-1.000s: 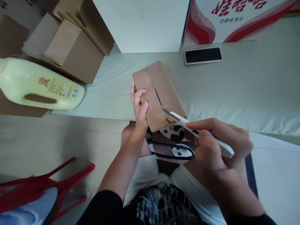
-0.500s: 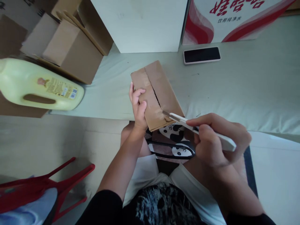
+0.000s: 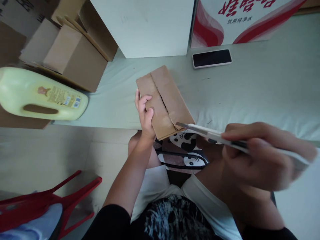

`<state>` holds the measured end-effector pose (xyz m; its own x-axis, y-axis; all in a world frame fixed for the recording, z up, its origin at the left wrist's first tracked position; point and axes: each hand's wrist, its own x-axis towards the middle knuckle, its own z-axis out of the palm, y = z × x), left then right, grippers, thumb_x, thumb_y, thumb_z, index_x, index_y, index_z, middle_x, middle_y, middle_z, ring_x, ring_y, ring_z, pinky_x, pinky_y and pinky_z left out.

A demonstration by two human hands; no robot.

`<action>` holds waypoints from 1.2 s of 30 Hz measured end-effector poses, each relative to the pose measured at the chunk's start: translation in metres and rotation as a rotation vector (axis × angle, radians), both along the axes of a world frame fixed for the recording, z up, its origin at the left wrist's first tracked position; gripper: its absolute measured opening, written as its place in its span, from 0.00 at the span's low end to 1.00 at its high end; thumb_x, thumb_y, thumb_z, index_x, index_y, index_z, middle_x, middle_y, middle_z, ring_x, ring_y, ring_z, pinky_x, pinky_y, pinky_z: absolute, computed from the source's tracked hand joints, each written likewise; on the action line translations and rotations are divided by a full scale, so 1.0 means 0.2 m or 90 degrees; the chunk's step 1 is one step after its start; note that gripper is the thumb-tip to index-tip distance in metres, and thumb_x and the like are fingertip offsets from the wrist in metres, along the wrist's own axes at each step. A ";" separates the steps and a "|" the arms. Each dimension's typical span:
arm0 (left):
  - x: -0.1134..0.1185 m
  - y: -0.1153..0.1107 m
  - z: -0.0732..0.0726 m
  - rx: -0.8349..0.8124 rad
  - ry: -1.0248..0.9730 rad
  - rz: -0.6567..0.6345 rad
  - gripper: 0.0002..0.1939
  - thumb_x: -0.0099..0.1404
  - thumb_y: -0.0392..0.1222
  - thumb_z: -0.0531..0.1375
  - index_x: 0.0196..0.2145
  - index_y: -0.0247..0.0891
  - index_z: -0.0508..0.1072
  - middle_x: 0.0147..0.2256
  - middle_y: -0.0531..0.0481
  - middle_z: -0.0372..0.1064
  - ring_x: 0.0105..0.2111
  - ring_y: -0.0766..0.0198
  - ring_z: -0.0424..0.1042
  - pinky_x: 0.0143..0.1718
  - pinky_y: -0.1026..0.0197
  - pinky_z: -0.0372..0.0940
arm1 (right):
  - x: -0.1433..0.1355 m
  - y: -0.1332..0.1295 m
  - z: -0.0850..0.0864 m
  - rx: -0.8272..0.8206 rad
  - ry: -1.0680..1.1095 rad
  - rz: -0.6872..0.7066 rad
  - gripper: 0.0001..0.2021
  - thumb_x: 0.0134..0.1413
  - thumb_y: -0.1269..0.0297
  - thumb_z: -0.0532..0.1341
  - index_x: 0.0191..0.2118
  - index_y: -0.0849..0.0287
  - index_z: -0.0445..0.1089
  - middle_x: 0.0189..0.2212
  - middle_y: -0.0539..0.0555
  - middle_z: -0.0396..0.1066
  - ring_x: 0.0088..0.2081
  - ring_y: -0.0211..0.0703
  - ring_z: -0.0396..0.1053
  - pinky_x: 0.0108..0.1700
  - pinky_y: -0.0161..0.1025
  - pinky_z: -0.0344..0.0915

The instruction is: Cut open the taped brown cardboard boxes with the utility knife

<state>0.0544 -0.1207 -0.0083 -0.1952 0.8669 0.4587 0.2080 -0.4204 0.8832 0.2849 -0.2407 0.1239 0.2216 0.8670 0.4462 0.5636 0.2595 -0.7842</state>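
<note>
A small brown cardboard box (image 3: 172, 100) is tilted over the front edge of the cloth-covered surface, with a dark slit along the seam between its flaps. My left hand (image 3: 145, 115) grips its left side, fingers and thumb bent against the cardboard. On the right, my right hand (image 3: 265, 155) is closed round a white utility knife (image 3: 212, 134), slightly blurred. The extended blade points left, its tip at the lower right part of the box near the end of the seam; whether it touches cannot be made out.
A yellow-green bottle (image 3: 45, 95) and open cardboard boxes (image 3: 80, 63) stand at the left. Behind are a white box (image 3: 147, 26), a red-and-white carton (image 3: 240, 28) and a phone (image 3: 212, 58). A red stool (image 3: 75, 186) is lower left.
My right hand has moved to the right and towards the camera with the knife, and the blade tip has shifted slightly right. My left hand still holds the box.
</note>
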 end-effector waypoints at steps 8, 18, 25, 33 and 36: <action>-0.11 -0.08 0.09 -0.120 0.015 0.025 0.34 0.60 0.71 0.64 0.54 0.47 0.74 0.73 0.45 0.56 0.76 0.44 0.47 0.78 0.45 0.43 | 0.02 0.29 -0.27 0.005 0.042 -0.060 0.11 0.71 0.61 0.53 0.48 0.51 0.73 0.37 0.51 0.78 0.27 0.39 0.73 0.31 0.40 0.69; -0.06 -0.42 0.25 -0.187 0.274 -0.091 0.58 0.56 0.68 0.71 0.76 0.51 0.52 0.79 0.41 0.35 0.79 0.39 0.35 0.77 0.36 0.46 | -0.08 0.36 -0.43 -0.360 -0.118 0.097 0.20 0.65 0.58 0.52 0.53 0.60 0.73 0.41 0.63 0.71 0.39 0.54 0.69 0.45 0.50 0.66; -0.06 -0.37 0.27 -0.220 0.140 0.026 0.36 0.67 0.62 0.65 0.67 0.43 0.69 0.67 0.41 0.68 0.70 0.48 0.64 0.75 0.48 0.57 | -0.05 0.36 -0.38 -0.495 -0.216 0.034 0.24 0.64 0.51 0.57 0.59 0.59 0.74 0.52 0.69 0.71 0.37 0.54 0.71 0.42 0.52 0.67; -0.21 -0.23 0.13 -0.283 -0.346 0.229 0.26 0.55 0.58 0.72 0.47 0.44 0.77 0.54 0.46 0.77 0.58 0.54 0.75 0.51 0.57 0.75 | -0.02 0.36 -0.50 -0.314 -0.258 0.086 0.16 0.61 0.63 0.58 0.48 0.61 0.81 0.58 0.72 0.69 0.56 0.68 0.70 0.56 0.62 0.69; -0.24 -0.23 0.08 -0.376 -0.398 0.176 0.27 0.44 0.56 0.76 0.38 0.41 0.77 0.43 0.47 0.79 0.43 0.58 0.78 0.32 0.65 0.71 | -0.02 0.37 -0.50 -0.347 -0.231 0.223 0.15 0.59 0.68 0.56 0.42 0.62 0.81 0.51 0.69 0.75 0.51 0.64 0.74 0.54 0.59 0.71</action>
